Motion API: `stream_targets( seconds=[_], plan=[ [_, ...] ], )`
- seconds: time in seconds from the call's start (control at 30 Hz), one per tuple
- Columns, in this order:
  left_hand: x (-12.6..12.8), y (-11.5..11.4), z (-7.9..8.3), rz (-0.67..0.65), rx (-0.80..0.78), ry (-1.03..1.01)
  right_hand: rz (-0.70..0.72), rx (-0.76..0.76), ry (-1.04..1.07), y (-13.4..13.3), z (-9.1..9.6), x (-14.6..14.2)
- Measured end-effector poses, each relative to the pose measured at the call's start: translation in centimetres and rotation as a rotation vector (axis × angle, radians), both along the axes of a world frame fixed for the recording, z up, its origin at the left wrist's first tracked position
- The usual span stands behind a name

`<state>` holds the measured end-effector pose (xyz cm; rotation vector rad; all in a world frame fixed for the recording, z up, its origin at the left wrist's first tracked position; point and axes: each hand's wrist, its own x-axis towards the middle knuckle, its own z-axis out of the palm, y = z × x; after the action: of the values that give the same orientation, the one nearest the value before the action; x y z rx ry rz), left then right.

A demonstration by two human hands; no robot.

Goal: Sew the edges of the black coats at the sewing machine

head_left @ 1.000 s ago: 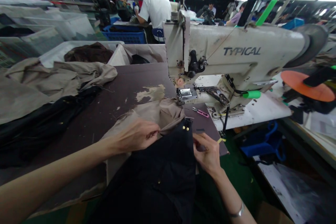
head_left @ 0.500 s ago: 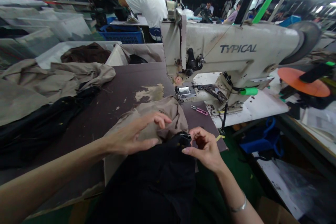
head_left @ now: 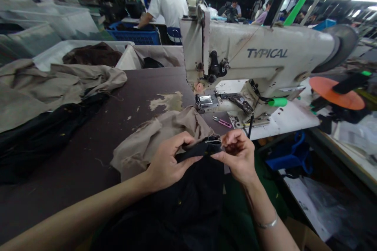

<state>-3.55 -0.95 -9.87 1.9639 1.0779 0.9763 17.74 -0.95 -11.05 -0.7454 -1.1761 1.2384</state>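
Observation:
My left hand (head_left: 167, 160) pinches the folded top edge of a black fabric piece (head_left: 188, 200) that hangs off the table front. My right hand (head_left: 238, 155) grips the same edge at its right end, by a small metal fitting. Under and behind the black piece lies a crumpled beige fabric piece (head_left: 159, 133) on the dark brown table (head_left: 118, 125). Just beyond it stands the white TYPICAL sewing machine (head_left: 265, 59), with its needle plate (head_left: 206, 101) a short way past my hands.
Small pink thread snips (head_left: 222, 122) lie by the machine base. Piles of beige fabric (head_left: 53, 82) and black fabric (head_left: 41, 133) cover the table's left. White bins (head_left: 79, 47) stand behind. A person in a white shirt (head_left: 167, 4) works further back. An orange disc (head_left: 335, 92) sits right.
My left hand has left the beige fabric and closed on the black piece's top edge. My right hand has risen and pinched the same edge, which is now folded over and lifted.

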Motion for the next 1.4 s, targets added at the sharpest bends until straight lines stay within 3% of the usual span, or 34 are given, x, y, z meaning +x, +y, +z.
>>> stream_targets(
  seconds=[0.13, 0.23, 0.4, 0.63, 0.7, 0.83, 1.0, 1.1, 1.2, 1.27, 1.33, 1.4],
  plan=[
    [-0.1, -0.3, -1.0, -0.057, 0.146, 0.037, 0.200, -0.061, -0.145, 0.2, 0.6, 1.0],
    [-0.4, -0.2, -1.5, -0.099, 0.226, 0.074, 0.306, -0.032, -0.367, -0.2, 2.5, 1.6],
    [-0.2, -0.2, -1.9, -0.128, 0.279, 0.104, 0.280, -0.050, -0.626, -0.3, 5.9, 1.6],
    [0.3, -0.2, -1.8, -0.144, 0.230, 0.101, 0.267, -0.309, -0.566, 0.0, 5.4, 1.3],
    [0.4, -0.2, -1.5, -0.124, 0.154, 0.129, 0.226, -0.255, -0.631, -0.2, 5.2, 1.2],
    [0.7, -0.2, -0.7, -0.106, -0.013, 0.181, 0.064, 0.006, -0.779, -0.8, 4.6, 0.9],
    [1.0, -0.6, 0.0, -0.006, -0.160, 0.362, -0.291, 0.310, -0.799, -0.1, 2.6, 0.8],
    [0.7, -1.4, 0.3, 0.068, -0.239, 0.437, -0.300, 0.143, -0.690, 1.6, 1.7, 0.8],
    [0.1, -2.0, 0.3, 0.042, -0.381, 0.313, -0.086, -0.264, -0.340, 3.2, 1.3, 0.2],
    [-0.2, -1.8, 0.1, -0.053, -0.475, 0.137, 0.068, -0.485, -0.136, 3.8, 1.3, -0.3],
    [-0.2, -1.1, 0.0, -0.135, -0.522, -0.024, 0.164, -0.530, -0.111, 3.9, 1.7, -0.8],
    [0.1, -0.1, 0.1, -0.135, -0.500, -0.126, 0.184, -0.371, -0.266, 3.6, 2.4, -1.0]
  ],
)
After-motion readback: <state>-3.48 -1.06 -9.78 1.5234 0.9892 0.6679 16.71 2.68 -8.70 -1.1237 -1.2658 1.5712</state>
